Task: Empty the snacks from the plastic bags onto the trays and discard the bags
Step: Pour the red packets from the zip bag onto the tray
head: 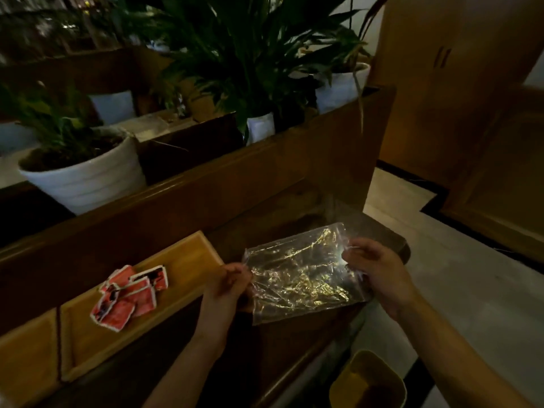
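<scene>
A clear, crinkled plastic bag [303,275] is stretched flat between my two hands above the dark wooden counter. It looks empty. My left hand [231,285] pinches its left edge, and my right hand [375,270] grips its right edge. To the left, a light wooden tray [182,266] holds a pile of several red and white snack packets [129,295]. A second wooden tray [26,351] lies at the lower left, cut off by the frame edge.
A yellow bin [368,381] stands on the floor below the counter's right end. Behind the counter a raised wooden ledge [235,172] carries white pots with green plants [85,175]. Pale floor and wooden cabinets fill the right side.
</scene>
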{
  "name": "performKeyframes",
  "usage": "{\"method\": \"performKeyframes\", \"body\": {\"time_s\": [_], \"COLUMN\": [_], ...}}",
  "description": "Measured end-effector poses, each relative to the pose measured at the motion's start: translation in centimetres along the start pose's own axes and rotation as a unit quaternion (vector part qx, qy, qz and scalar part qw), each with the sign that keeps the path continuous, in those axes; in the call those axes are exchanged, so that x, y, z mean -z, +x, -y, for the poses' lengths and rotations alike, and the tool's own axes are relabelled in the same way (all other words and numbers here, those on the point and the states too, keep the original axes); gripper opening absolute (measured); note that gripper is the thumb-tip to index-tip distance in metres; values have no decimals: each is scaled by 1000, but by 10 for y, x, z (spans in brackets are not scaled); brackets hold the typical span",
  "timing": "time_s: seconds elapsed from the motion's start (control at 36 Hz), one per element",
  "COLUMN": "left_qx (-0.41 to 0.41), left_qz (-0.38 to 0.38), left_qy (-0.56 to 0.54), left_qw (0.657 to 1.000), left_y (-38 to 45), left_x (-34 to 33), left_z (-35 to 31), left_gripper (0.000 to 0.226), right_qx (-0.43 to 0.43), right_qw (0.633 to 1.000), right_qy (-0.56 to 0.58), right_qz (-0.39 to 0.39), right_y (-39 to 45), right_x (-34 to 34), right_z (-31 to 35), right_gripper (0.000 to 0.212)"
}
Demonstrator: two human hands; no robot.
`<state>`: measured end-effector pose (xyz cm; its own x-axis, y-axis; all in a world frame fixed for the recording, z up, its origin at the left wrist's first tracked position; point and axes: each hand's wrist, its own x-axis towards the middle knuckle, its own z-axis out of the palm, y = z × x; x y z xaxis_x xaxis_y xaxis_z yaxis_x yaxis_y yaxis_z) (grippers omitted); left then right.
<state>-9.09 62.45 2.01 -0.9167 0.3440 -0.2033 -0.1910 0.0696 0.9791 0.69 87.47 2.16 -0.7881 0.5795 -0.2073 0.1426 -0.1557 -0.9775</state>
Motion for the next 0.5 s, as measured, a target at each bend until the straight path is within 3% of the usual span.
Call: {"method": "performKeyframes", "body": {"time_s": [0.25, 0.5], "left_qx": [-5, -27], "left_qz": [-67, -122], "left_qy": [22, 190], "left_qw": [997, 974], "left_y": [16, 65], "left_x": [-13, -12], "left_z": [1, -4], "left_gripper": [12, 29], "right_qx": [-4, 48], "right_qw": [996, 978], "right_qy": [-64, -172], "right_qz": [66, 108], "right_y": [47, 102], "right_x": [-3, -30], "right_z": [9, 26], "right_gripper": [18, 30]}}
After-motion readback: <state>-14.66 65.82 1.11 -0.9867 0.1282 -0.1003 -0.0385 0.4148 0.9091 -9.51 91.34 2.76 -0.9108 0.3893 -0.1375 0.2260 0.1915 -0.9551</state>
